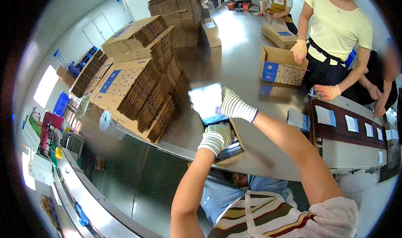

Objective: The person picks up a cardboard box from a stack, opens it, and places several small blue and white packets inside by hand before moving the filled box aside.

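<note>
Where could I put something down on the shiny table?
Bare tabletop lies between the tall cardboard stacks and the open carton at right, beyond the gloved right hand. Crowded: the stacks and the box beneath the gloved left hand.

No words or numbers can be read. Blue printed panels are borne by the stacked flat cartons (138, 97) and the open carton (289, 73); a wall sign (122, 4) is rendered too small to decipher.
</note>
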A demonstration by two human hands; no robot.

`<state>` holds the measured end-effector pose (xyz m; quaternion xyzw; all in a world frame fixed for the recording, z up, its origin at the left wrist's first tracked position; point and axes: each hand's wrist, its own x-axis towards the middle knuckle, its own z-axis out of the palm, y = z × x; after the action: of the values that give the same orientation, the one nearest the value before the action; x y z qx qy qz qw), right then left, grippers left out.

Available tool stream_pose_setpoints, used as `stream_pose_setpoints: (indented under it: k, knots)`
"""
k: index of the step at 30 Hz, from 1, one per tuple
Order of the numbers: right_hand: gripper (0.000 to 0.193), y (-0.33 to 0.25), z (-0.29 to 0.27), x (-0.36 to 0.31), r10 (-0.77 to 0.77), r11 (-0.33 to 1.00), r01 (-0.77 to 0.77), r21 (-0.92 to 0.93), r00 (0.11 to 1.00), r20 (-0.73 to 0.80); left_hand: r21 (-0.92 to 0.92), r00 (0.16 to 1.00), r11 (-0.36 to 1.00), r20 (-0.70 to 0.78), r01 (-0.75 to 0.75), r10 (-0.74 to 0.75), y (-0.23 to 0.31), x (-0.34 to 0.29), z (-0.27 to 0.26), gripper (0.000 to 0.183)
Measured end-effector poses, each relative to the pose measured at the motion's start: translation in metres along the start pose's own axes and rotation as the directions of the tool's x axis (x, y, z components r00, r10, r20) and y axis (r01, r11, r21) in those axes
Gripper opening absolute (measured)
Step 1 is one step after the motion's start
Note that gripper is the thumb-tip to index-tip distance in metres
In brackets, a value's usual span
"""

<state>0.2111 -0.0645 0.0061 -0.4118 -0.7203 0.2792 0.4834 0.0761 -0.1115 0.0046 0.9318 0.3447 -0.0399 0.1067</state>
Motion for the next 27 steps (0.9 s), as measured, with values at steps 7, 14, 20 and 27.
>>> stream_pose_setpoints:
  k: [7,14,20,27]
  knots:
    - [0.088,-0.027,-0.007,-0.006,0.368,0.556,-0.085,-0.827,0.917,0.153,-0.027,0.995,0.999,0.097,0.024,-0.022,0.003,-0.002,-0.004,0.043]
    - [0.064,-0.049,-0.02,-0.025,0.207,0.833,-0.084,-0.547,0.964,0.167,0.043,0.991,0.999,0.134,-0.014,0.008,-0.001,-0.006,-0.007,0.042]
    - [0.035,-0.057,-0.021,-0.041,0.341,0.375,0.229,-0.898,0.867,0.364,0.108,0.983,0.989,0.165,-0.097,0.078,0.017,0.005,-0.013,0.04]
    - [0.03,-0.132,0.016,-0.139,-0.4,0.568,0.668,-0.481,0.735,0.548,0.206,0.966,0.959,0.212,-0.193,0.149,-0.009,0.002,0.038,0.04]
